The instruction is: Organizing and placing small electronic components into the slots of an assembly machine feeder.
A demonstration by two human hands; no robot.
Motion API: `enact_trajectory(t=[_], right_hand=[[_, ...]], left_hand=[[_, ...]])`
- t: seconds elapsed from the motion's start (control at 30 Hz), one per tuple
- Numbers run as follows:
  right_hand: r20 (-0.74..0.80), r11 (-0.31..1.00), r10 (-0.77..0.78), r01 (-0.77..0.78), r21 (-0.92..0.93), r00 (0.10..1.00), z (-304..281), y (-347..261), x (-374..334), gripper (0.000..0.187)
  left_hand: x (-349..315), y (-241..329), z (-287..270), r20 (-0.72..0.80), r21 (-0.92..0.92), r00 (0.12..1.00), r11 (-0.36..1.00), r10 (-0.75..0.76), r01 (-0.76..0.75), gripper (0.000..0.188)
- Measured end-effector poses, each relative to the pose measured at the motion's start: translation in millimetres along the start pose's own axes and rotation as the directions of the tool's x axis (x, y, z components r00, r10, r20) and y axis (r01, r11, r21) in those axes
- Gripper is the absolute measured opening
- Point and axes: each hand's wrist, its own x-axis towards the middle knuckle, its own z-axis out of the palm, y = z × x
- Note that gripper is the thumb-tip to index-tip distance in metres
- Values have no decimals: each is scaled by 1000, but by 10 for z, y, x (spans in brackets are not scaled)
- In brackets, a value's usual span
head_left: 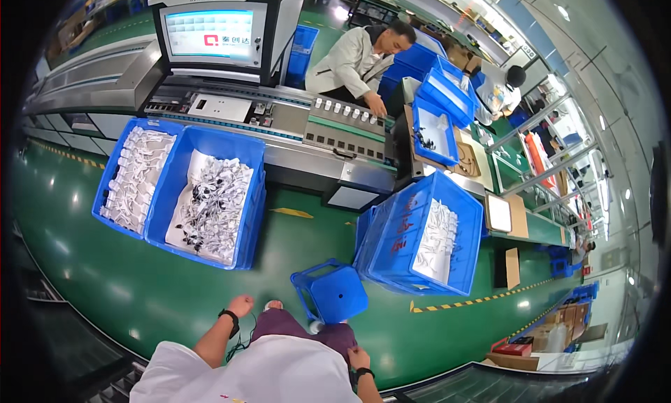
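My left hand (pixel 242 305) hangs beside my left thigh above the green floor, its fingers curled in and nothing seen in them. A dark band circles that wrist. My right hand (pixel 358 357) rests against the right leg of my purple trousers (pixel 279 324); its fingers are too small and partly hidden to judge. Just ahead of my knees stands a blue plastic stool (pixel 337 295), touched by neither hand. Farther off, to the left, are two blue bins, one of white cabled parts (pixel 140 172) and another of white and black parts (pixel 213 200).
Stacked blue crates (pixel 395 235) holding white parts stand right of the stool. Behind runs a conveyor station (pixel 293 120) with a screen (pixel 213 31) and a row of white pieces. A co-worker (pixel 353 64) reaches over it. Another person (pixel 500 92) works at the far right.
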Motion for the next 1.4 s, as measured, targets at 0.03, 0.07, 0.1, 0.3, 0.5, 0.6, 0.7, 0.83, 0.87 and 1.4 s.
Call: enact_trajectory(t=[0.03, 0.07, 0.1, 0.3, 0.5, 0.6, 0.7, 0.83, 0.87, 1.4], right_hand=[[8, 999, -38, 38, -4, 999, -61, -33, 158, 39], [17, 997, -77, 77, -7, 997, -121, -66, 315, 39], [18, 996, -89, 89, -10, 996, -145, -102, 488, 39], [198, 970, -240, 229, 78, 950, -337, -395, 1277, 39], [177, 953, -295, 276, 123, 939, -642, -284, 1987, 36], [363, 975, -196, 219, -25, 911, -690, -154, 2411, 40], [269, 966, -206, 240, -100, 941, -751, -146, 2643, 41], [96, 974, -226, 225, 17, 969, -779, -368, 2705, 32], [93, 977, -214, 214, 17, 972, -813, -508, 2678, 32], [284, 989, -144, 143, 24, 948, -644, -2753, 1475, 37]], left_hand=[[-52, -37, 10, -4, 14, 998, 998, -56, 56, 23], [-133, -88, 4, -9, 28, 994, 993, -112, 113, 24], [-216, -156, -3, -27, -2, 987, 988, -157, 157, 23], [-677, -537, 98, -62, -8, 917, 919, -394, 394, 22], [-795, 255, 498, -99, -263, 913, 896, -395, 359, 33], [-671, 662, 599, -164, 0, 957, 970, -239, 242, 39], [-524, 1339, 464, -154, 245, 984, 961, -91, 127, 40], [-150, 1857, 225, -125, 212, 992, 977, 19, 8, 38], [-20, 1937, 173, -96, 204, 995, 979, 28, -8, 37], [2401, 1698, -828, 62, -14, 994, 996, 91, -91, 24]])
